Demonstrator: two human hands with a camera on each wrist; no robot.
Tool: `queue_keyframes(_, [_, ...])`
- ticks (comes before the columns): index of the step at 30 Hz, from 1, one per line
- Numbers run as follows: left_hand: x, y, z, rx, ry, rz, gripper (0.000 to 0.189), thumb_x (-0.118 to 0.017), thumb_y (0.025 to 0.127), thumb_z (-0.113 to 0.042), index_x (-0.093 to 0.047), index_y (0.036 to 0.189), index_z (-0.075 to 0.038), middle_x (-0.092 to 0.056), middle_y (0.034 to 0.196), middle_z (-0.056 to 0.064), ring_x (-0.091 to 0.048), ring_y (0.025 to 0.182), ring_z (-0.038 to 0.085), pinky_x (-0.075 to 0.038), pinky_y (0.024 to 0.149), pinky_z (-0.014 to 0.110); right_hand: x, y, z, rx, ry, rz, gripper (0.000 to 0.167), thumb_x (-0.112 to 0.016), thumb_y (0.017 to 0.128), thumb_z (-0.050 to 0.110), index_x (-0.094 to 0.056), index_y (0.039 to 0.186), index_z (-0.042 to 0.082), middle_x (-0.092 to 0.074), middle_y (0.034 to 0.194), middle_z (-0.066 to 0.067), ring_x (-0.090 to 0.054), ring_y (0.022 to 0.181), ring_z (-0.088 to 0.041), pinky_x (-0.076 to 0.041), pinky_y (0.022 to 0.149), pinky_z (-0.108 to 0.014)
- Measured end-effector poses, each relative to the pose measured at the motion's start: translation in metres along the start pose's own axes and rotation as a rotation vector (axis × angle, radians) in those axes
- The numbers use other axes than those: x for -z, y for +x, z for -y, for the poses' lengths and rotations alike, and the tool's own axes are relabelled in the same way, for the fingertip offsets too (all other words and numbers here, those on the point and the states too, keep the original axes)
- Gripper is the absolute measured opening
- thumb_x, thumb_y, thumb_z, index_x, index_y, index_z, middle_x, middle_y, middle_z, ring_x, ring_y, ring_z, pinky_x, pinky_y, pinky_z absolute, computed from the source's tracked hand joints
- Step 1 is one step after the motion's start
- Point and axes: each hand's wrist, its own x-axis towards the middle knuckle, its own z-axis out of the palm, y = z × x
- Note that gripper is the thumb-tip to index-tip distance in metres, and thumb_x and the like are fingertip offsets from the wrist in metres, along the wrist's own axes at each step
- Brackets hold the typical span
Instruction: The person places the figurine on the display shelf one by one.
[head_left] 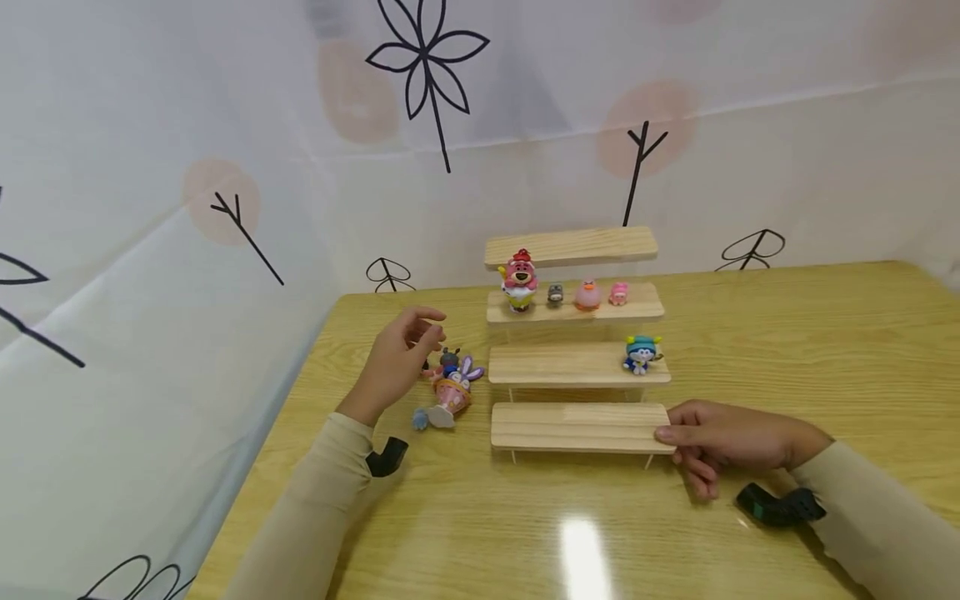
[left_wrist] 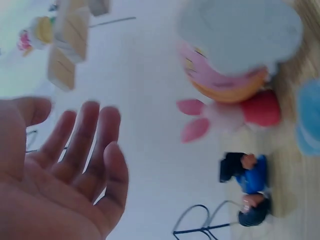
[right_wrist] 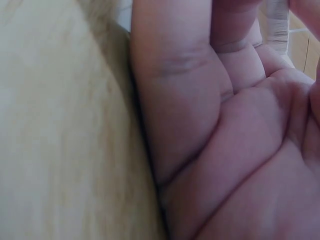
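Note:
A tiered wooden display stand point(head_left: 573, 427) stands mid-table. My right hand point(head_left: 738, 437) holds the right end of its lowest tier, the thumb on top and the other fingers curled at the end. In the right wrist view that palm point(right_wrist: 240, 140) fills most of the picture. Left of the stand, my left hand point(head_left: 397, 358) hovers beside a cluster of toy figures, its fingers loosely bent around nothing. The cluster holds a rabbit-eared figure point(head_left: 453, 392), a small light-blue figure point(head_left: 420, 418) and dark-headed ones point(left_wrist: 247, 172). A pink-eared figure point(left_wrist: 230, 115) shows in the left wrist view.
On the stand's upper tier stand a pink bear figure point(head_left: 519, 282), a small grey figure point(head_left: 555, 294), a round pink figure point(head_left: 588, 296) and a small pink one point(head_left: 618, 293). A blue figure point(head_left: 641, 356) stands one tier lower, at the right. Patterned white cloth point(head_left: 525, 192) hangs behind.

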Motion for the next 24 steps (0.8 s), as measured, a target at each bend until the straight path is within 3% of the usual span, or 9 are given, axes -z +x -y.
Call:
queue_keyframes(4, [0.001,0.004,0.012,0.011,0.035,-0.086,0.035,-0.046,0.106,-0.042,-0.058,0.128,-0.018,-0.068,0.108,0.01,-0.067,0.099,0.03,-0.055,0.086,0.042,0.0,0.001,-0.003,0.022,-0.003,0.012,0.039,-0.021,0.112,0.01,-0.036,0.096,-0.023,-0.031,0.063,-0.04,-0.068,0.066,-0.012,-0.06,0.067,-0.034])
queue_keyframes(7, [0.003,0.004,0.019,0.033,0.057,-0.09,0.039,-0.046,0.105,-0.047,-0.058,0.128,-0.018,-0.067,0.11,0.012,-0.067,0.099,0.031,-0.055,0.084,0.042,0.001,0.0,-0.004,0.029,-0.011,-0.003,0.039,-0.022,0.112,0.01,-0.038,0.098,-0.023,-0.031,0.063,-0.04,-0.068,0.066,-0.011,-0.06,0.066,-0.031])
queue_keyframes(14, [0.002,0.003,0.034,0.174,0.169,0.078,0.047,-0.042,0.103,-0.057,-0.054,0.135,-0.024,-0.061,0.12,0.008,-0.063,0.101,0.027,-0.053,0.079,0.039,0.0,0.0,-0.004,0.033,-0.023,-0.01,0.038,-0.023,0.112,0.01,-0.041,0.1,-0.022,-0.032,0.062,-0.039,-0.068,0.065,-0.011,-0.06,0.066,-0.032])
queue_keyframes(20, [0.0,0.005,0.042,0.187,0.225,0.108,0.038,-0.049,0.106,-0.041,-0.058,0.134,-0.017,-0.064,0.109,0.007,-0.067,0.088,0.023,-0.051,0.066,0.034,0.0,0.001,-0.002,0.027,-0.07,-0.039,0.038,-0.025,0.111,0.01,-0.045,0.099,-0.02,-0.035,0.061,-0.039,-0.067,0.063,-0.01,-0.059,0.065,-0.033])
queue_keyframes(24, [0.001,0.005,0.042,0.183,0.257,0.167,0.033,-0.051,0.105,-0.039,-0.062,0.128,-0.018,-0.067,0.099,0.004,-0.066,0.084,0.02,-0.048,0.066,0.032,-0.001,-0.001,-0.001,0.02,-0.064,-0.051,0.038,-0.026,0.111,0.01,-0.045,0.101,-0.021,-0.035,0.061,-0.039,-0.067,0.062,-0.01,-0.059,0.064,-0.031])
